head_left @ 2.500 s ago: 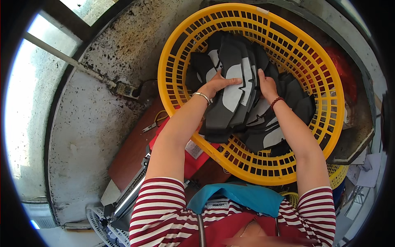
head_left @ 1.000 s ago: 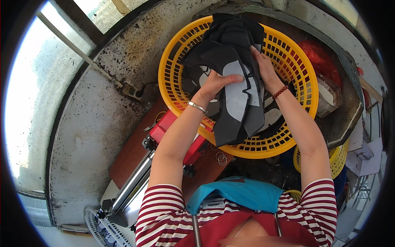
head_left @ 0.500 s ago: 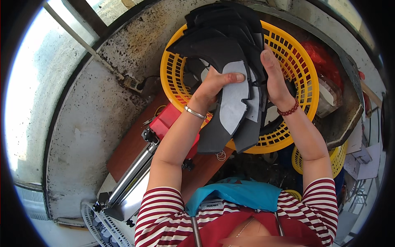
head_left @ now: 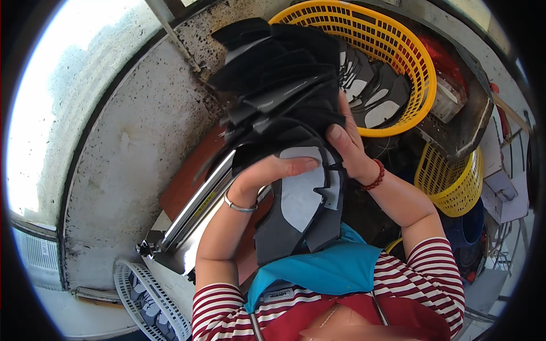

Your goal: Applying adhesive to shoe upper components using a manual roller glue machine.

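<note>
I see left hand (head_left: 257, 175) pinching fanned black-and-grey cut-sheet stack (head_left: 290, 116); right hand (head_left: 351, 152) against three-o'clock edge (grip unclear). Uneven fanning could spill twelve-o'clock layers (head_left: 273, 65).

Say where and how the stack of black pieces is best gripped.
Probably grip the stack toward its near end, from both sides: left hand, thumb over the pale patch; right hand along the right edge. It fans apart at the far end, so a hold there might slip.

Pieces (head_left: 381, 113) in large basket (head_left: 430, 85); stack (head_left: 287, 108) before it, left.
</note>
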Demonstrator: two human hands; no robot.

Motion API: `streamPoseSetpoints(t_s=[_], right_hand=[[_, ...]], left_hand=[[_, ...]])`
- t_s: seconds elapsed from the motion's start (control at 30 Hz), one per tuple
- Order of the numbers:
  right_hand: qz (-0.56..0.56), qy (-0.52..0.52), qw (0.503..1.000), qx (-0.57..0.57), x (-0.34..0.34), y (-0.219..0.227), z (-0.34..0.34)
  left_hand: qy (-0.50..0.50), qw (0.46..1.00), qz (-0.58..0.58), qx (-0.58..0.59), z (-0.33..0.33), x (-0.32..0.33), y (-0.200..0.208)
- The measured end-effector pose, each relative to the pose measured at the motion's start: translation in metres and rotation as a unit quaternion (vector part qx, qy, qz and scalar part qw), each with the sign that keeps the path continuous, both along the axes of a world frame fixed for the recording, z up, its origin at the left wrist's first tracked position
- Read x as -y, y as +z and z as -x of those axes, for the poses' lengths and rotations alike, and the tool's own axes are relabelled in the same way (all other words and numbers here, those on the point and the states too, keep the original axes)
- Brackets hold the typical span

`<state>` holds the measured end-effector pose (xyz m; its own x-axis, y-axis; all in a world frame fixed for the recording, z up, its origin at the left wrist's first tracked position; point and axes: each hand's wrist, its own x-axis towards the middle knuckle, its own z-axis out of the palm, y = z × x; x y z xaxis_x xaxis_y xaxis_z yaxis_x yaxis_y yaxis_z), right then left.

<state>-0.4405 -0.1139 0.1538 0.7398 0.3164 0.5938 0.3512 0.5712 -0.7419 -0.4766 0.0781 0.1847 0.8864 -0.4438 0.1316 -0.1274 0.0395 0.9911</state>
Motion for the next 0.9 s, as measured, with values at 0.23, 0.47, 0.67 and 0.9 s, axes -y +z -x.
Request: streamPoseSetpoints(t_s=[0.23, 0.47, 0.67, 0.9], right_hand=[[0.126, 0.065, 0.989, -0.035, -0.081, -0.023, 0.095], [0.352, -0.06, 0.931, 0.069, -0.087, -0.05, 0.181], [0.107, 0.252, 0.886, -0.375, -0.116, -0.104, 0.234], [0.095, 0.294, 0.919, -0.246, -0.164, -0.193, 0.245]], left_hand=[[0.159, 0.982, 0.099, -0.02, 0.129, -0.08, -0.057], [0.246, 0.959, -0.016, -0.141, 0.217, -0.154, -0.105], [0.436, 0.761, -0.297, 0.377, 0.232, -0.141, -0.101], [0.444, 0.614, -0.574, 0.31, 0.283, -0.083, -0.105]])
